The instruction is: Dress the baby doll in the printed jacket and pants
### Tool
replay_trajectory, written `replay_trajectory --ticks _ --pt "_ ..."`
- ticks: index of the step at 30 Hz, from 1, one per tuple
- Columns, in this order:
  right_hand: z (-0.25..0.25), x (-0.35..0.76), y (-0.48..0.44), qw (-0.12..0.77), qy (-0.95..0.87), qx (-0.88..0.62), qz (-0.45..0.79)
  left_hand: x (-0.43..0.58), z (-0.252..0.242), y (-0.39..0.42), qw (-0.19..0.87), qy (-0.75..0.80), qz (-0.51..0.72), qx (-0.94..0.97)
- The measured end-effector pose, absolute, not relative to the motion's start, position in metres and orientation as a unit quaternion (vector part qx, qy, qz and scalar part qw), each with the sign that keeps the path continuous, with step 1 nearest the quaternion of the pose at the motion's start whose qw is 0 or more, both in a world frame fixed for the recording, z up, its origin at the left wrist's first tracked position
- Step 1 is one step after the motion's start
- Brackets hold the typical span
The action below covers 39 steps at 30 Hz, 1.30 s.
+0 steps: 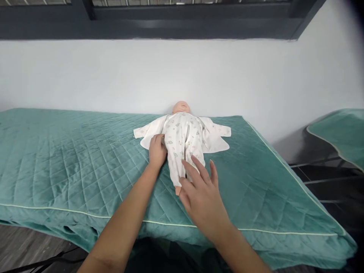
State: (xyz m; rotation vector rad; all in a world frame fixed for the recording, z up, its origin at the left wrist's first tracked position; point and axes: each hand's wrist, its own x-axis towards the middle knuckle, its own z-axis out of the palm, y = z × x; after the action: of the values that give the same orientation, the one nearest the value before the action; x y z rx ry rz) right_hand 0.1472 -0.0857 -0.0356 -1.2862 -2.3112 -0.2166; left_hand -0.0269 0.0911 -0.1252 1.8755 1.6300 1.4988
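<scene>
A baby doll (181, 107) lies on its back on the green quilted cover, head toward the wall. White printed baby clothes (175, 131) cover its front and legs, with a bare foot (178, 190) showing at the lower end. The long sleeves spread out flat to both sides, the left one (152, 127) and the right one (222, 130). At the doll's left side in view, my left hand (157, 151) has its fingers curled against the clothes; their tips are partly hidden. My right hand (200, 189) is open over the lower legs, fingers spread, apparently holding nothing.
The green quilted cover (85, 159) drapes over the bed's front edge, marked by pale piping. A white wall (113, 76) stands directly behind, below a dark window frame (182, 22). Another green covered surface (341, 132) is at the right, across a gap with metal bars.
</scene>
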Motion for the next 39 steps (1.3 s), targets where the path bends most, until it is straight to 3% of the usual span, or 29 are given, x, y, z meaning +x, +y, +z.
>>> replay_trajectory --ticks 5,12,22,30,39 --pt "-0.036 0.143 -0.098 0.245 -0.860 -0.446 -0.044 -0.028 -0.119 0.088 0.188 0.564 0.496 0.633" --pt "-0.075 0.165 -0.095 0.308 -0.795 -0.522 0.019 -0.028 -0.114 0.086 0.307 0.577 0.534 0.536" --pt "-0.092 0.149 -0.080 0.281 -0.773 -0.569 -0.027 -0.029 -0.109 0.083 0.353 0.528 0.534 0.558" --pt "-0.092 0.169 -0.089 0.436 -0.746 -0.498 0.078 -0.033 -0.110 0.077 0.390 0.499 0.600 0.489" --pt "-0.102 0.169 -0.106 0.444 -0.740 -0.492 0.114 -0.029 -0.109 0.078 0.464 0.440 0.615 0.461"
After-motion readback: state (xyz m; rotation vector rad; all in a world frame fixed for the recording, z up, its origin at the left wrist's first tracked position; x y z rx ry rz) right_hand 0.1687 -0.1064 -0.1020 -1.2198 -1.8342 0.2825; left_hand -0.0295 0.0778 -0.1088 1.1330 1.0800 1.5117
